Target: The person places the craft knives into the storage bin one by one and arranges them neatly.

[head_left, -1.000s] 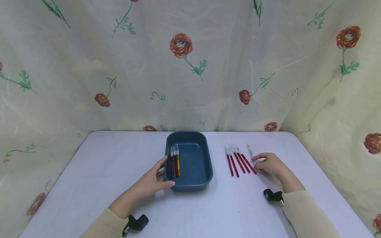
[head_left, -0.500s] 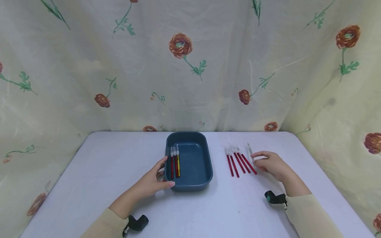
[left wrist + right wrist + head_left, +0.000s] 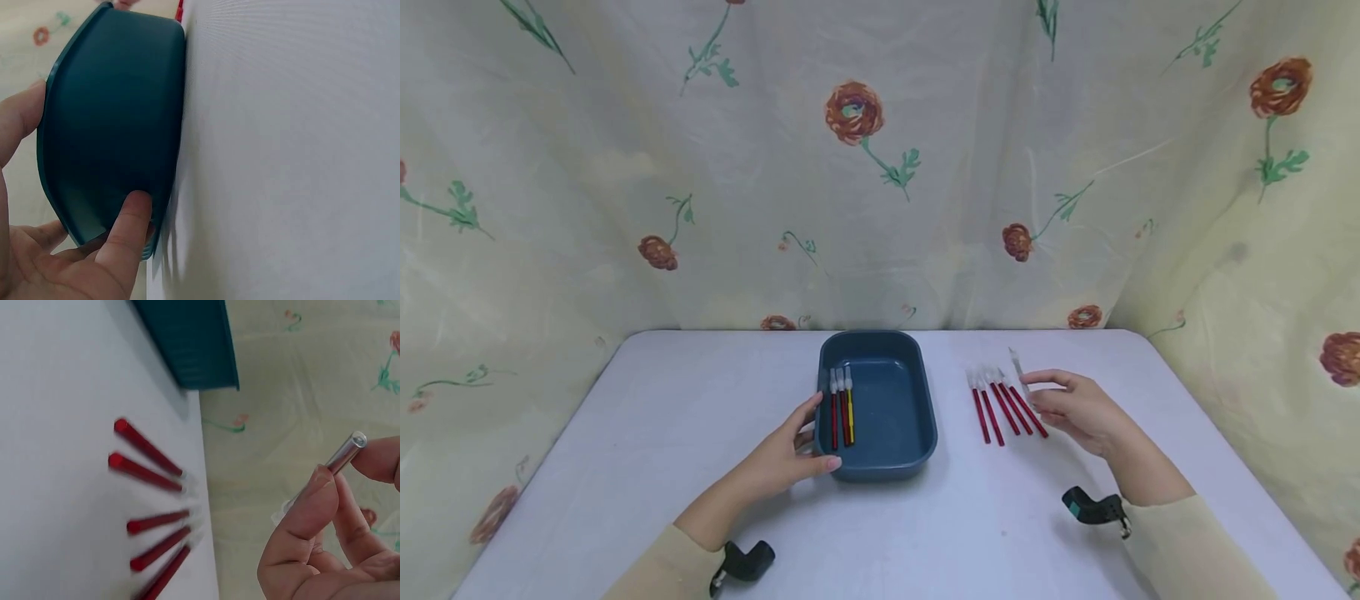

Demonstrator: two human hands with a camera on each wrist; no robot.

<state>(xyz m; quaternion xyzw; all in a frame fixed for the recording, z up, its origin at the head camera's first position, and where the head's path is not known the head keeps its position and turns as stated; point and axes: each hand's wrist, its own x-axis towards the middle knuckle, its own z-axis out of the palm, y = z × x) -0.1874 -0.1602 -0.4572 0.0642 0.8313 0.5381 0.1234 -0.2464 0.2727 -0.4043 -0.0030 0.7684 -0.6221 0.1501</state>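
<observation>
A blue rectangular tray (image 3: 891, 408) stands on the table with red pens and a yellow one (image 3: 851, 417) lying along its left side. My left hand (image 3: 775, 467) holds the tray at its left end, one finger at the rim and the thumb at the near corner. In the left wrist view, fingertips touch the tray's outer wall (image 3: 119, 100). My right hand (image 3: 1082, 417) pinches a slim silver pen (image 3: 344, 455) with a clear cap, raised above the table. Beside it several red pens (image 3: 982, 417) with clear caps lie fanned out on the table.
A white cloth covers the table (image 3: 662, 417). Behind and to the right hangs a pale flowered curtain (image 3: 940, 208). Black wrist cameras (image 3: 748, 562) sit at both cuffs.
My right hand has lifted the silver pen from the table and moved slightly left and up with it. The left hand and the tray have stayed in place.
</observation>
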